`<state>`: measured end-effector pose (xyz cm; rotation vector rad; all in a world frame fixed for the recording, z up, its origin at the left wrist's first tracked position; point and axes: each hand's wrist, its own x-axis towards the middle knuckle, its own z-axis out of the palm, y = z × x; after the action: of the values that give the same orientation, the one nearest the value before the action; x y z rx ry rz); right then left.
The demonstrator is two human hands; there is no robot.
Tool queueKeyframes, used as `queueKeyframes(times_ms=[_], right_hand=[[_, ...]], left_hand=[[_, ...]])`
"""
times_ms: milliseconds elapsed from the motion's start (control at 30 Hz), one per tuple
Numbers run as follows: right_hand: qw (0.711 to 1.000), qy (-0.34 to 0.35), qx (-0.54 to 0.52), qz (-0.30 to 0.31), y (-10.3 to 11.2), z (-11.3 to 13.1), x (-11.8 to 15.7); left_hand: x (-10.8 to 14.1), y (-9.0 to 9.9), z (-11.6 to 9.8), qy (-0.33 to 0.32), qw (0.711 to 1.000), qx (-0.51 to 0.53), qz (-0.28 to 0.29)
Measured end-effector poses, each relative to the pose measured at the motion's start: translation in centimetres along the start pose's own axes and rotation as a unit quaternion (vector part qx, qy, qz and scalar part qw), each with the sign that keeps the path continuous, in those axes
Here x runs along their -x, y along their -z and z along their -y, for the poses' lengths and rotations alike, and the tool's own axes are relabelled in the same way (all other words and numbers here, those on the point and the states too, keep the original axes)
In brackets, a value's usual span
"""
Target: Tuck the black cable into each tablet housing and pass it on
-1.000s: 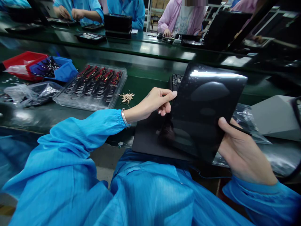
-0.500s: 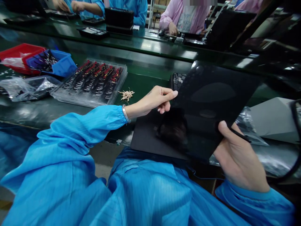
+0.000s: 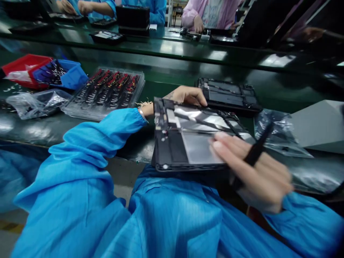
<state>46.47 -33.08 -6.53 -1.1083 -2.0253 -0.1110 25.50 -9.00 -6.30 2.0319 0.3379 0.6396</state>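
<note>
An opened tablet (image 3: 172,150) faces up over my lap, tilted, its silver battery and inner parts showing. Behind its far edge is my left hand (image 3: 185,94), fingers curled against it and partly hidden by the tablet. My right hand (image 3: 258,175), smeared by motion, reaches over the near right side with fingertips on or just above the battery. A dark stick-like tool (image 3: 256,148) is held between its fingers; blur hides the kind. Beyond the hands, another opened tablet (image 3: 228,94) lies on the green bench.
To the left are clear trays (image 3: 107,93) of small red-and-black parts, a blue bin (image 3: 72,73), a red bin (image 3: 27,66) and a plastic bag (image 3: 34,102). On the right stand a grey-white box (image 3: 319,125) and a clear bag (image 3: 279,132). Co-workers sit across the raised shelf (image 3: 172,46).
The tablet has turned from its plain black side to its opened inside and tipped lower. My right hand has moved from its edge to over the battery. The tablet behind is now uncovered.
</note>
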Motion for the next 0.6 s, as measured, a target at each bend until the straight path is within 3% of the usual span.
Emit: queueKeyframes(times_ms=[67, 133, 233, 367, 433, 500, 600], right_hand=[[0.99, 0.114, 0.067, 0.047, -0.9, -0.1, 1.0], [0.976, 0.158, 0.126, 0.079, -1.8, -0.3, 1.9], [0.986, 0.099, 0.09, 0.1, -3.0, -0.2, 2.8], [0.989, 0.001, -0.033, 0.143, -3.5, 0.4, 2.9], [0.983, 0.014, -0.055, 0.174, -3.0, 0.3, 2.4], [0.981, 0.039, -0.064, 0.182, -1.9, -0.2, 1.6], [0.986, -0.01, -0.059, 0.154, -0.1, -1.8, -0.2]], left_hand=[[1.0, 1.2, 1.8, 0.031, 0.998, -0.054, 0.009], [2.0, 2.3, 2.7, 0.068, 0.985, -0.156, -0.032], [3.0, 2.6, 2.1, 0.091, 0.957, -0.274, -0.028], [3.7, -0.7, 0.3, 0.07, 0.939, -0.328, 0.081], [4.2, -2.6, -0.1, 0.068, 0.928, -0.35, 0.112], [4.6, -4.0, -0.2, 0.078, 0.921, -0.367, 0.107], [5.1, -4.5, -0.1, 0.101, 0.923, -0.358, 0.097]])
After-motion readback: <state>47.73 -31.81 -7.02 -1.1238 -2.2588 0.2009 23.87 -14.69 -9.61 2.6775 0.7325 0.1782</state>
